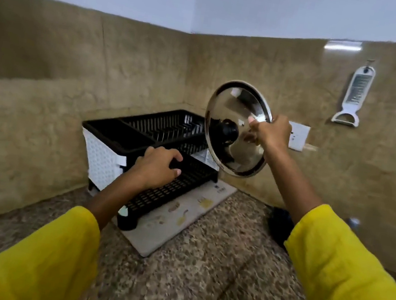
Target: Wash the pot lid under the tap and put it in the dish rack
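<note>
My yellow sleeves [48, 253] fill the bottom edge, speckled stone counter [197, 288] between them. My left hand [157, 168] is curled over the front rim of the dish rack's [126, 135] lower tier, fingers bent around the black edge, bracing it. The rack sits in the corner on a pale mat [173, 227], both tiers looking bare. My right hand [269, 131] pinches the pot lid [237, 127] by its rim, thumb on the shiny face, lid held on edge in the air just right of the rack's upper tray, black knob [227, 131] facing me. To do this well, I'd keep the rack steadied, bring the lid over the slotted upper tray, lower it edge-first into a slot, and let go only once it stands. No tap or sink in view, so I can't confirm the wash, nor see drops on the steel. A dark object [279, 226] behind my right forearm is partly hidden, unidentifiable. On the far wall hang a grater-peeler [355, 93] and a white socket plate [298, 136].
</note>
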